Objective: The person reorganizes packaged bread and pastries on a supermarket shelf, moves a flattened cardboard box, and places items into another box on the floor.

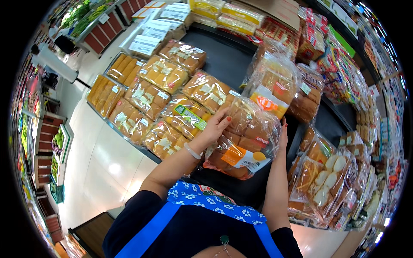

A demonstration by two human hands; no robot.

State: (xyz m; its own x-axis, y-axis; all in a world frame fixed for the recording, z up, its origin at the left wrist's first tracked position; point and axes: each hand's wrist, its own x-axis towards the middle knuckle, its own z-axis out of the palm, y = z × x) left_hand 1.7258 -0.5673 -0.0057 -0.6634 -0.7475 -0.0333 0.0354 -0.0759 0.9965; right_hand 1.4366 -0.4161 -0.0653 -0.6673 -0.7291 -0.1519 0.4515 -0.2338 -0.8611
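Note:
Between my two hands is a clear plastic bag of bread rolls (pixel 242 138) with an orange and white printed label. My left hand (pixel 215 126) lies on the bag's left side, thumb on top. At the bag's far right edge, my right hand (pixel 283 135) is partly hidden behind the plastic. Just beyond stands another bagged bread (pixel 274 84) with an orange and white label, touching or nearly touching the held bag. To the left, several packs of bread rolls (pixel 206 91) sit in rows on a black display table (pixel 222 61). One pack (pixel 187 115) carries a green label.
Boxes (pixel 150 35) topped with printed sheets stand at the table's far left corner. Bagged dark bread (pixel 305 93) lies right of the black surface. Nearer on the right, bagged breads (pixel 322 180) are piled up. A tiled floor (pixel 106 154) and produce stands (pixel 100 32) lie left; people are there.

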